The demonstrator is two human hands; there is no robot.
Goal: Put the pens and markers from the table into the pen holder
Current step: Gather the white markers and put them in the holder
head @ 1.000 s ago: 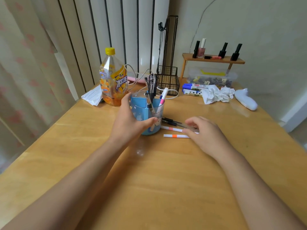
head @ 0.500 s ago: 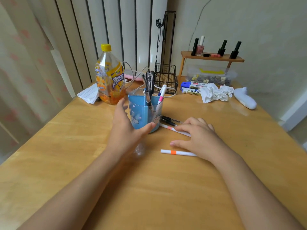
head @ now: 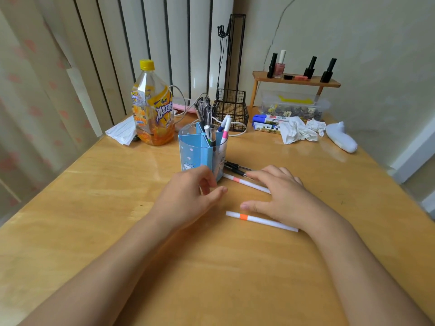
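Left to right, all placed off the blue translucent plastic pen holder (head: 202, 152).

Far left of the holder: clear plastic iced-tea bottle with yellow cap (head: 151, 107), not part of the job.

My left hand (head: 188, 196) has come off the holder. A second ago it was wrapped round the near wall; now it sits just in front of the base, fingers (head: 207, 182) loosely curled, thumb apart from them, nothing held. It may brush the base; I can't tell. The holder stands upright on its own on the smooth varnished wooden counter (head: 94, 208), with several pens already upright in its rear compartments.

Just right of the holder's base: two slim black pens (head: 236, 169) lying flat, then a white cylindrical marker with a pale pink band (head: 244, 182) running under my right hand (head: 280, 196). That hand lies flat, palm down, fingers spread and pressing on nothing I can see gripped. It has slid nearer to me since the earlier frames.

In front of the holder, on the near side of the right hand: a white cylindrical marker with an orange band (head: 259, 221), now well clear of the holder. It has rolled or been dragged toward me.

My read: steadying is done, the pick hasn't started. Four items are loose. They're smooth, round barrels that will roll, so pinch mid-barrel.
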